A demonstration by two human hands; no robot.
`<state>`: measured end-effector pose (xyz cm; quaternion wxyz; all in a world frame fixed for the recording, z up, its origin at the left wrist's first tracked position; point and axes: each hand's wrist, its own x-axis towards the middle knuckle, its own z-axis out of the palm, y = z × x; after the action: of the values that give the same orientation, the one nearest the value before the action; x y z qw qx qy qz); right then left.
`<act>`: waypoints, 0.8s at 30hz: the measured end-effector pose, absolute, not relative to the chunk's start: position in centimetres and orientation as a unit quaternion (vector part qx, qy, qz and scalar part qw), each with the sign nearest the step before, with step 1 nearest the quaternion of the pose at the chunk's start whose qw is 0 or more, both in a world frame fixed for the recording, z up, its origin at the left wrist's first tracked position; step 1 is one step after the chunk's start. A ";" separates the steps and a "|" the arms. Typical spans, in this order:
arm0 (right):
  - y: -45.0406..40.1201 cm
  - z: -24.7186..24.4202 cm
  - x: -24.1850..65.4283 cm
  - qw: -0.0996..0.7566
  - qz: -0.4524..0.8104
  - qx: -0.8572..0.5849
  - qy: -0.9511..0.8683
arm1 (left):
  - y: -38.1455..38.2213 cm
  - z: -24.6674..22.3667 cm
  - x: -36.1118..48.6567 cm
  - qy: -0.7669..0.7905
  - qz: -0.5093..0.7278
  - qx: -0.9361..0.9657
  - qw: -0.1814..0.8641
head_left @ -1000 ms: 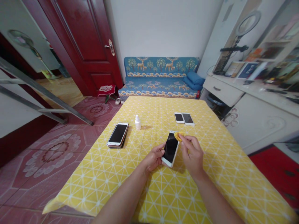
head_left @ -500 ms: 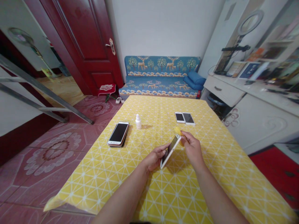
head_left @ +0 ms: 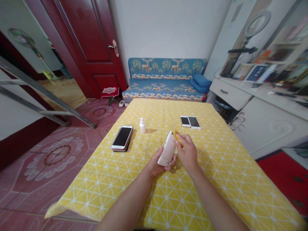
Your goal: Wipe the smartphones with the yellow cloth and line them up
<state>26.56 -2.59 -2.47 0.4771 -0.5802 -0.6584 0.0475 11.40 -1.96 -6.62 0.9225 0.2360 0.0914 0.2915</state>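
My left hand [head_left: 156, 164] is closed around the lower part of a smartphone [head_left: 166, 150], its pale back turned up and its top end tilted away from me. A folded yellow cloth [head_left: 177, 138] is pinched in my right hand [head_left: 188, 152] and touches the phone's upper right edge, near the camera. Beyond my hands, to the left, a small white bottle [head_left: 142, 125] stands upright on the table. Further left lies a white-framed phone [head_left: 122, 137], screen up, stacked on something dark. Two more phones, a smaller one [head_left: 185, 121] and a larger one [head_left: 194, 122], lie side by side beyond my right hand.
A yellow patterned cloth covers the table [head_left: 106, 179]. Behind it is a blue sofa [head_left: 161, 85] with folded cushions. At right stands a white cabinet [head_left: 269, 118] holding a ring light [head_left: 258, 24] and clutter. A metal ladder [head_left: 55, 96] leans at left.
The phone has turned over in my left hand, from screen side to back. My right hand has moved left with the yellow cloth, which now rests against the phone's upper edge.
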 end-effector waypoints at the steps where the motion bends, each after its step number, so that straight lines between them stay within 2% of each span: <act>1: -2.5 -2.4 26.4 0.471 0.039 -0.578 -0.666 | -1.9 -6.7 11.4 0.089 0.289 0.234 0.924; 10: -3.2 -3.1 24.6 0.421 -0.035 -0.551 -0.720 | -1.7 -7.1 11.5 0.163 0.330 0.186 0.911; 16: -4.9 -4.0 22.8 0.405 -0.033 -0.521 -0.751 | -1.6 -7.4 11.6 0.202 0.371 0.134 0.897; 24: -6.9 -4.1 21.4 0.399 -0.020 -0.502 -0.767 | -2.0 -6.3 12.0 0.178 0.415 0.136 0.882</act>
<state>21.37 -6.94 -4.13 0.3985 -0.5018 -0.7675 -0.0200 12.00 -1.99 -6.26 0.8819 0.1356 0.1784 0.4148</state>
